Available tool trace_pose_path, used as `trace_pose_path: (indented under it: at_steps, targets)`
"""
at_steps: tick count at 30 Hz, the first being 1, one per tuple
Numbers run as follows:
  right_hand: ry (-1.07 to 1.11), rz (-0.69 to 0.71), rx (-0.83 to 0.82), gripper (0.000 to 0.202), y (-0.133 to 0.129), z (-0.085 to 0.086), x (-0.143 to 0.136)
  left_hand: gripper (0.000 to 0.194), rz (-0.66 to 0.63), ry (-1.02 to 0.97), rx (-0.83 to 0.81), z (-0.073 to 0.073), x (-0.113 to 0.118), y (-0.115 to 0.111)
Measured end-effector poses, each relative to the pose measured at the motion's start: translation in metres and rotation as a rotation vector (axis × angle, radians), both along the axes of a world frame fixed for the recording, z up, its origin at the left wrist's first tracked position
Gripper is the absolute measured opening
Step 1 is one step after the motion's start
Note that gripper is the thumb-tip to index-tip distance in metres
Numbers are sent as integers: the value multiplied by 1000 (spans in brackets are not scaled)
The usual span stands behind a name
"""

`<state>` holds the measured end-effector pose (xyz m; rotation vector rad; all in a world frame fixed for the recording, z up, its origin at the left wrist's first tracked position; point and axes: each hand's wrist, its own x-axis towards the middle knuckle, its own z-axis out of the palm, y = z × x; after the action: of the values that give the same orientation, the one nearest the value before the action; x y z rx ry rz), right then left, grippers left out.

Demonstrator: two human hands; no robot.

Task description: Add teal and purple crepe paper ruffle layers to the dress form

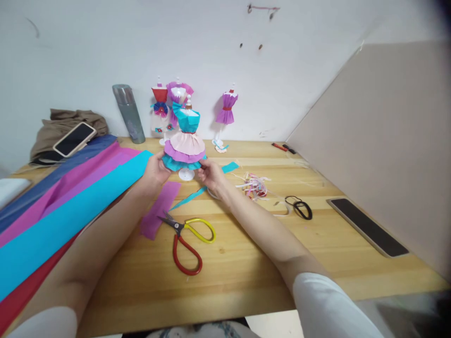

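Observation:
A small dress form [188,134] stands upright on a white base, wearing a blue top and a tiered skirt of pale pink, purple and blue paper. At the skirt's left edge, my left hand [158,169] pinches the lower ruffle. My right hand [210,172] has its fingers closed on the hem at the right side. Scissors [179,226] with one yellow and one red handle lie partly open nearer me, their tips over a purple paper piece [160,211]. A thin blue strip [188,198] runs between the scissors and my right hand.
Long coloured paper sheets [88,195] cover the left side. Three other dressed forms, including a purple one [227,108], stand by the wall near a bottle [129,114]. Paper scraps [255,186], black bands [301,208] and a phone-like object [368,226] lie to the right.

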<state>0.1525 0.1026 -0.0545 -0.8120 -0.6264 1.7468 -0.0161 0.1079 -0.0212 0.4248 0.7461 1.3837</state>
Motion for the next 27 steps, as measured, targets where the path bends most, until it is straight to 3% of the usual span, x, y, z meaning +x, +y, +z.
trace_pose_path:
  at_steps: [6, 13, 19, 27]
  targets:
    - [-6, 28, -57, 17, -2, 7, -7, 33, 19, -31, -32, 1, 4, -3]
    - [-110, -46, 36, 17, 0, 4, -4, 28, 9, -11, -59, 1, 1, -3]
    - [-272, -62, 190, 17, 6, -4, -9, 44, 44, -29, -49, -15, -6, 2]
    - [-500, 33, 311, 18, 10, -22, -26, 36, -15, -25, -98, -38, -3, 8]
